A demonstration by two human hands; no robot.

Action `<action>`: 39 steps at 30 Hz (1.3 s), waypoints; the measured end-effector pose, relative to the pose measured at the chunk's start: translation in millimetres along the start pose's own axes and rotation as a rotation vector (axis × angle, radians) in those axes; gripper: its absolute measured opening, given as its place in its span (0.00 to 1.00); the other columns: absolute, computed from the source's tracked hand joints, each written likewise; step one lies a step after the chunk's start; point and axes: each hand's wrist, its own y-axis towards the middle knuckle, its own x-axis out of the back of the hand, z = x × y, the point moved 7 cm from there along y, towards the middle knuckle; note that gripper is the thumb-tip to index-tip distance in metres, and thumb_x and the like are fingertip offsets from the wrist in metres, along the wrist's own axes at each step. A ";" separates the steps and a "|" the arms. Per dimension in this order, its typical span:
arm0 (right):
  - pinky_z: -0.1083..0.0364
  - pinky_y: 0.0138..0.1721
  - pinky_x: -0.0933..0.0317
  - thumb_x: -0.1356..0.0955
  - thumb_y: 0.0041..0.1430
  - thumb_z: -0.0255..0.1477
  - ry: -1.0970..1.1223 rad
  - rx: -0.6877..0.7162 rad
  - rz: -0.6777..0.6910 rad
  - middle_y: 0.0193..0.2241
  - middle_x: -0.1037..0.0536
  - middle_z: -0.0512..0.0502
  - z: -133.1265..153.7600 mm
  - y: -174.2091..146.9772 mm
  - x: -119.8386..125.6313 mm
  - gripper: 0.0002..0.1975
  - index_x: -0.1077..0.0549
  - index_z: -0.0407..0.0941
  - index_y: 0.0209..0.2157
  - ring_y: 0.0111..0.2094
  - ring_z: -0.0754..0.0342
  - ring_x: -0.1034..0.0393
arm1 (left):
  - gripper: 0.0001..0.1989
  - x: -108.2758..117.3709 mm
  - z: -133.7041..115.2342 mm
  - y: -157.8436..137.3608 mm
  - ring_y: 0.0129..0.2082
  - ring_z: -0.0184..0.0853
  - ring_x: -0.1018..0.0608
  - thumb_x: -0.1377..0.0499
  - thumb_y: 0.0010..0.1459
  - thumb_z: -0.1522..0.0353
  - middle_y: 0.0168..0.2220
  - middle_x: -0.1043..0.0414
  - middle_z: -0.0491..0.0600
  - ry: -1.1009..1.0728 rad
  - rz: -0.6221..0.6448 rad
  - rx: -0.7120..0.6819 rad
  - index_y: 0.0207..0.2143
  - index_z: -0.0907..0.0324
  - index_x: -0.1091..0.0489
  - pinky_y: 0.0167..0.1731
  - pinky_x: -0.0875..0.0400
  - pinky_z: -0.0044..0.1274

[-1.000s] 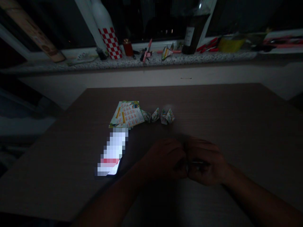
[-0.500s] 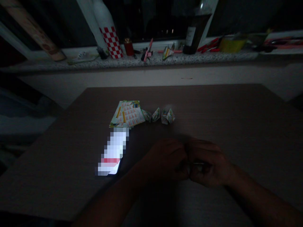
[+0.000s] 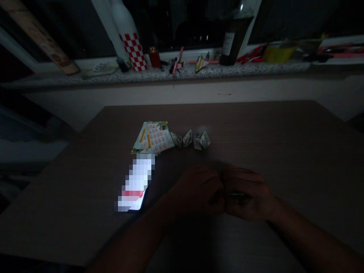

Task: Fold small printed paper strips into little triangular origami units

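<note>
Low over the table, my left hand (image 3: 200,191) and my right hand (image 3: 248,193) meet knuckle to knuckle, fingers of both closed. Between them is a small thin piece with a pale greenish edge (image 3: 237,195), by its look folded paper; most of it is hidden in the fingers and the dark. Beyond the hands lie several folded paper pieces (image 3: 201,140) in a row. To their left a fanned stack of printed paper sheets (image 3: 159,139) rests flat. A lit phone (image 3: 136,182) lies left of my left hand, its screen blurred out.
The wooden table (image 3: 270,129) reaches to the wall below a stone window sill (image 3: 170,76). On the sill stand a red-checked white bottle (image 3: 135,49), a small red jar (image 3: 154,57), a dark bottle (image 3: 228,47) and a yellow container (image 3: 278,52). The room is dim.
Both hands have shifted very slightly, with the right one turned a little and moved a touch up and left. Everything on the table stays where it was.
</note>
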 end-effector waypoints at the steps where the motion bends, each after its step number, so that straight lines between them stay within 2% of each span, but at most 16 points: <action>1: 0.54 0.27 0.38 0.32 0.48 0.21 0.007 -0.003 0.003 0.22 0.30 0.49 -0.5 -0.7 0.1 0.05 0.32 0.45 0.28 0.24 0.55 0.34 | 0.04 -0.4 0.0 0.1 0.28 0.31 0.29 0.45 0.53 0.70 0.27 0.30 0.48 -0.001 0.003 0.000 0.26 0.60 0.35 0.31 0.34 0.24; 17: 0.53 0.29 0.37 0.32 0.48 0.18 -0.029 -0.026 0.032 0.23 0.29 0.48 4.9 4.3 1.6 0.07 0.31 0.44 0.29 0.26 0.54 0.33 | 0.03 5.1 0.8 0.4 0.28 0.31 0.29 0.45 0.53 0.70 0.28 0.29 0.47 -0.006 -0.040 -0.008 0.27 0.60 0.35 0.31 0.34 0.24; 23: 0.54 0.28 0.37 0.32 0.47 0.18 0.000 0.010 -0.011 0.22 0.30 0.49 4.8 2.5 2.4 0.08 0.32 0.45 0.28 0.25 0.55 0.34 | 0.04 2.2 0.7 -0.6 0.29 0.32 0.29 0.45 0.53 0.69 0.28 0.29 0.48 -0.021 -0.014 0.000 0.28 0.61 0.34 0.32 0.35 0.24; 33: 0.55 0.25 0.40 0.31 0.46 0.19 -0.041 0.003 0.000 0.18 0.33 0.51 7.0 3.3 3.2 0.08 0.34 0.44 0.25 0.21 0.56 0.38 | 0.04 2.7 -0.1 1.1 0.28 0.31 0.29 0.44 0.53 0.69 0.27 0.29 0.47 -0.004 -0.004 -0.004 0.28 0.61 0.34 0.31 0.35 0.24; 39: 0.54 0.28 0.34 0.32 0.46 0.17 -0.065 -0.010 -0.016 0.21 0.27 0.47 6.9 4.1 9.3 0.08 0.31 0.44 0.27 0.25 0.54 0.30 | 0.04 4.2 4.8 -2.1 0.30 0.31 0.27 0.44 0.54 0.69 0.30 0.27 0.47 -0.049 0.002 0.046 0.30 0.61 0.33 0.33 0.34 0.24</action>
